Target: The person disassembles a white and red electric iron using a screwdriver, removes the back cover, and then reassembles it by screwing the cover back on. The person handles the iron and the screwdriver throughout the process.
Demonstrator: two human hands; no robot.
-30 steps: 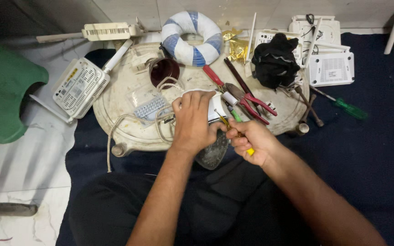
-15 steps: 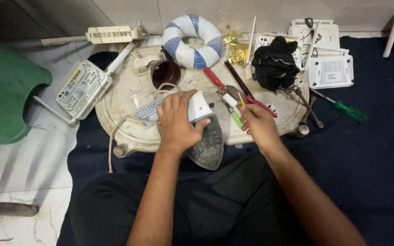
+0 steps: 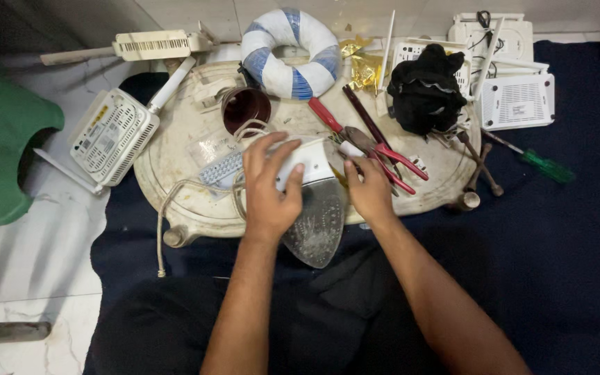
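Two hands worked over an upturned cream plastic stool (image 3: 175, 201) used as a bench. Left hand (image 3: 269, 187) clamped over the white body of a clothes iron (image 3: 314, 201), fingers curled round its heel, thumb on the near side. Right hand (image 3: 368, 191) lay among the tools beside the iron, fingers bent down; could not tell whether it pinched anything. Red-handled pliers (image 3: 383, 154) lay just beyond it.

Iron sat at the stool's near edge, tipped on its side, grey soleplate facing up. Long axis ran away from the person; pointed tip aimed back at the lap, overhanging the rim.

Judgement: steady the heel firmly and keep the cord (image 3: 164, 215) clear.
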